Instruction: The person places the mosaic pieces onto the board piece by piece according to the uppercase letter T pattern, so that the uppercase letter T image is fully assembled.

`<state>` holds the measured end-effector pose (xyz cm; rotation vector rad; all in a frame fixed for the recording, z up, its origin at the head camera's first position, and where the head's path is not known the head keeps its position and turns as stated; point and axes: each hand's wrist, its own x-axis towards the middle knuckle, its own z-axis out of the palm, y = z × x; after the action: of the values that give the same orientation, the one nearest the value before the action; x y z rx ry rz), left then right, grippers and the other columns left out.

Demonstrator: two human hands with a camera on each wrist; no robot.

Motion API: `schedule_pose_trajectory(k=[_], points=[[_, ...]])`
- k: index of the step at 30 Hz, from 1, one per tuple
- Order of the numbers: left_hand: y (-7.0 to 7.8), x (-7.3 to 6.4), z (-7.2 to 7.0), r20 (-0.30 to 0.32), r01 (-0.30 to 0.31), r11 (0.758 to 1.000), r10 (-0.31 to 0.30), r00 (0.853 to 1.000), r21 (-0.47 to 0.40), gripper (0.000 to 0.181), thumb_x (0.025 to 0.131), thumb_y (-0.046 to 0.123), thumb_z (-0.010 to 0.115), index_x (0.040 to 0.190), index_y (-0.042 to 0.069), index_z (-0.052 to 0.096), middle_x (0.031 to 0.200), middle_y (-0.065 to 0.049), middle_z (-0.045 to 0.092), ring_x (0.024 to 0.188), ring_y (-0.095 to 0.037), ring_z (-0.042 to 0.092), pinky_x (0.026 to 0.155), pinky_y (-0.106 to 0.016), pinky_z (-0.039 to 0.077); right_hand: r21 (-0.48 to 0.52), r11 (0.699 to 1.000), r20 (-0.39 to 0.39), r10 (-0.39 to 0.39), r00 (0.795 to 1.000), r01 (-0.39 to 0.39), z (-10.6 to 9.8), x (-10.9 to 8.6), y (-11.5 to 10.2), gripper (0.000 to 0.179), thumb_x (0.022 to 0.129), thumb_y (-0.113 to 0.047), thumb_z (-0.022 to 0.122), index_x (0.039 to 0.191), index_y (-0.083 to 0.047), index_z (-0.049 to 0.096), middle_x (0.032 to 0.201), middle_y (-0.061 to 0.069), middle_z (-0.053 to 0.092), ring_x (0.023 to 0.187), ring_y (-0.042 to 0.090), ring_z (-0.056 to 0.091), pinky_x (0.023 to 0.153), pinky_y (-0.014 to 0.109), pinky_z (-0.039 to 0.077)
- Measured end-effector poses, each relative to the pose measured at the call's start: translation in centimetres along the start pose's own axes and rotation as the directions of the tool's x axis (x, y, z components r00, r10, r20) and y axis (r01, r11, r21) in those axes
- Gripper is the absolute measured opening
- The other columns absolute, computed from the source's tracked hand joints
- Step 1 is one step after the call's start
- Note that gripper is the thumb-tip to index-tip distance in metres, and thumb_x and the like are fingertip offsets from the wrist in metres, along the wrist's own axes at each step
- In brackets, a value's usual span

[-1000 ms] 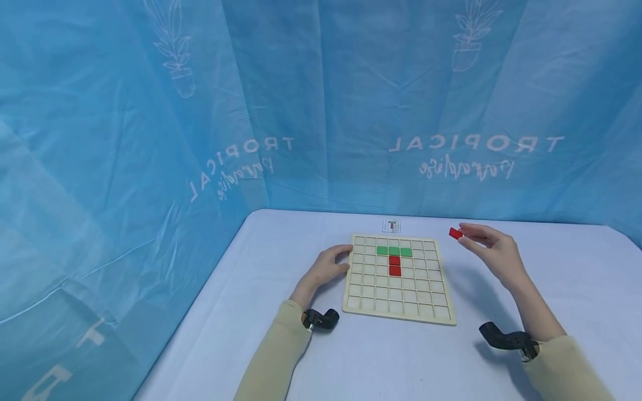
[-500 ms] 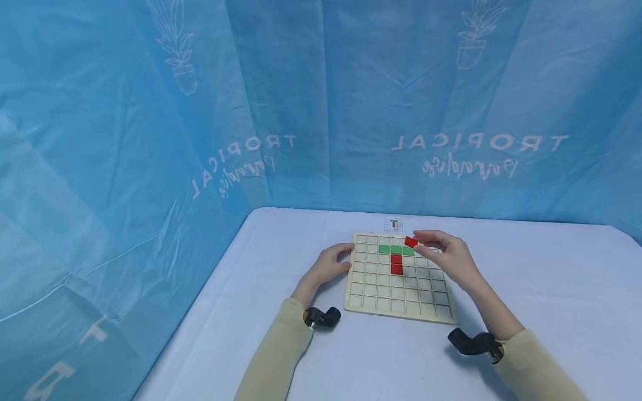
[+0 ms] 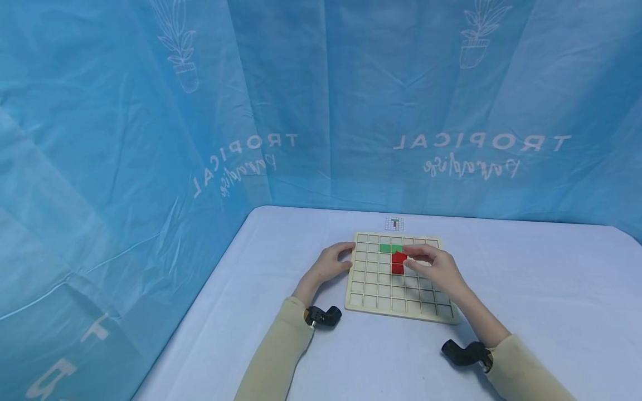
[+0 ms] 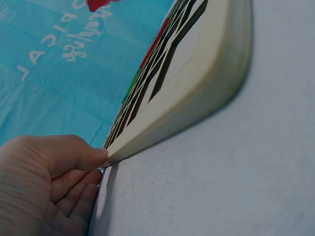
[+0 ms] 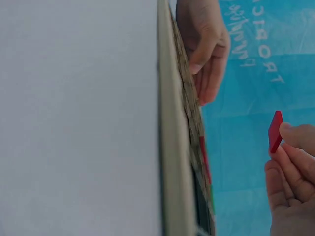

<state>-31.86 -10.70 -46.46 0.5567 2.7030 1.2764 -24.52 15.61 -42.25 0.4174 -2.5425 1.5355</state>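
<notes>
A square cream grid board (image 3: 399,316) lies on the table. My left hand (image 3: 327,265) rests against its left edge with thumb and fingers apart; in the left wrist view the thumb (image 4: 91,157) touches that edge. Between thumb and fingertips my right hand (image 3: 437,271) pinches a red tile (image 5: 275,132), tilted and raised above the board. Two green tiles (image 3: 385,248) show in an upper row, and my right fingers cover the spot to their right. Below them a red tile (image 3: 398,269) sits in a cell; the one above it is partly hidden by the held tile.
Behind the board lies a small card (image 3: 394,224) with a printed grid pattern. A white cloth (image 3: 281,245) covers the table. Blue printed curtains (image 3: 351,111) hang at the back and left. Each wrist wears a black mount (image 3: 323,316).
My right hand has brought the red tile leftward from beside the board to above the red tiles in the column. The left hand has stayed at the board's left edge.
</notes>
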Motion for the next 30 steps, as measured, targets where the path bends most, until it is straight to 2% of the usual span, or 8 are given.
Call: schedule_pose_trajectory(k=[2,3,5,8,11,16,22,30], points=[[0.0,0.0,0.0,0.001,-0.006,1.0,0.006,1.0,0.001,0.051,0.087,0.005,0.061,0.137,0.006,0.048,0.14,-0.007,0.046,0.132,-0.021,0.038,0.11,-0.034,0.031,0.009,1.0,0.014,0.008,1.0,-0.008,0.0,-0.1,0.1,0.037,0.088,-0.012,0.068,0.121,0.003,0.06,0.116,0.018,0.063,0.107,0.031,0.06,0.081,0.014,0.05],[0.0,0.1,0.0,0.001,-0.008,1.0,0.008,1.0,0.004,0.052,0.087,0.005,0.061,0.137,0.007,0.048,0.14,-0.007,0.046,0.132,-0.021,0.038,0.11,-0.033,0.031,0.014,1.0,0.015,0.004,1.0,-0.004,0.1,0.0,1.0,0.037,0.088,-0.014,0.068,0.121,0.002,0.06,0.117,0.017,0.063,0.107,0.031,0.06,0.081,0.016,0.05],[0.1,0.1,0.0,0.002,-0.014,1.0,0.014,1.0,0.006,0.052,0.088,0.005,0.061,0.138,0.007,0.048,0.14,-0.007,0.047,0.132,-0.021,0.039,0.11,-0.034,0.031,0.02,1.0,0.015,-0.009,1.0,0.009,0.2,0.1,2.5,0.038,0.086,-0.018,0.07,0.12,-0.001,0.062,0.116,0.014,0.064,0.106,0.029,0.06,0.083,0.021,0.052],[0.0,0.1,0.0,0.004,-0.017,1.0,0.017,1.0,0.013,0.052,0.088,0.005,0.061,0.138,0.007,0.048,0.14,-0.007,0.047,0.131,-0.021,0.039,0.11,-0.033,0.031,-0.001,0.999,0.018,-0.032,0.999,0.032,0.4,-0.1,3.6,0.036,0.086,-0.023,0.071,0.117,-0.005,0.065,0.115,0.009,0.065,0.105,0.027,0.06,0.087,0.034,0.053],[-0.1,0.2,0.1,0.005,-0.014,1.0,0.014,1.0,0.016,0.052,0.088,0.005,0.061,0.138,0.007,0.048,0.14,-0.007,0.047,0.131,-0.021,0.039,0.109,-0.033,0.031,-0.031,0.997,0.029,-0.069,0.997,0.07,0.7,-0.3,4.6,0.033,0.085,-0.024,0.072,0.113,-0.008,0.067,0.113,0.004,0.066,0.103,0.025,0.061,0.087,0.042,0.052],[-0.1,0.2,0.1,0.001,-0.009,1.0,0.009,1.0,0.017,0.052,0.088,0.005,0.061,0.138,0.008,0.048,0.14,-0.007,0.046,0.131,-0.021,0.039,0.11,-0.033,0.031,-0.08,0.983,0.044,-0.163,0.986,0.167,1.1,-0.4,5.6,0.032,0.083,-0.02,0.074,0.113,-0.01,0.069,0.112,0.003,0.065,0.1,0.021,0.063,0.084,0.038,0.054],[0.0,0.1,0.0,-0.003,0.0,1.0,0.0,1.0,0.013,0.052,0.088,0.005,0.061,0.138,0.008,0.048,0.141,-0.007,0.046,0.132,-0.022,0.038,0.11,-0.035,0.03,-0.169,0.941,0.071,-0.285,0.956,0.293,1.6,-0.4,6.1,0.032,0.08,-0.014,0.077,0.111,-0.01,0.07,0.11,0.002,0.065,0.099,0.019,0.063,0.08,0.032,0.056],[-0.1,0.0,0.0,0.0,-0.008,1.0,0.008,1.0,0.027,0.052,0.088,0.005,0.061,0.138,0.006,0.048,0.14,-0.008,0.047,0.132,-0.022,0.039,0.11,-0.034,0.031,-0.221,0.917,0.119,-0.314,0.942,0.333,1.8,-0.5,6.1,0.032,0.079,-0.01,0.077,0.11,-0.011,0.07,0.108,-0.002,0.065,0.1,0.016,0.061,0.081,0.03,0.055]])
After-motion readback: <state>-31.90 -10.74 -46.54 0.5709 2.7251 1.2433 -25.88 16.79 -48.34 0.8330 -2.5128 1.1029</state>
